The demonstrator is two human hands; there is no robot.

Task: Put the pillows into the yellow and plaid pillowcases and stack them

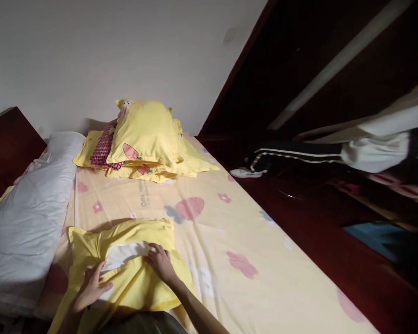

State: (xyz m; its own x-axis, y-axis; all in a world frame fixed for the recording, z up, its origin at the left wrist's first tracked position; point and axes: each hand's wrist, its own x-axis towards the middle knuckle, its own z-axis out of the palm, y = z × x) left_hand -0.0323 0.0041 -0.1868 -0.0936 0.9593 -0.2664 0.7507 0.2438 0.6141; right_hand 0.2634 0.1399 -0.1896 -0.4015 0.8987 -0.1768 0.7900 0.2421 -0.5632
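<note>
A yellow pillowcase lies on the bed close in front of my body, with a white pillow showing through a gap in its upper face. My right hand has its fingers bent over the right end of that gap, pinching the yellow cloth. At the left end rests my left hand, thumb spread away from its fingers; the fingertips touch the edge by the white pillow. The pillow's lower part is hidden inside the case.
Yellow pillows are piled at the wall, with a red plaid cloth among them. A long whitish bolster lies along the left. Right of the patterned bedsheet, dark clothing with white stripes and a white shoe show.
</note>
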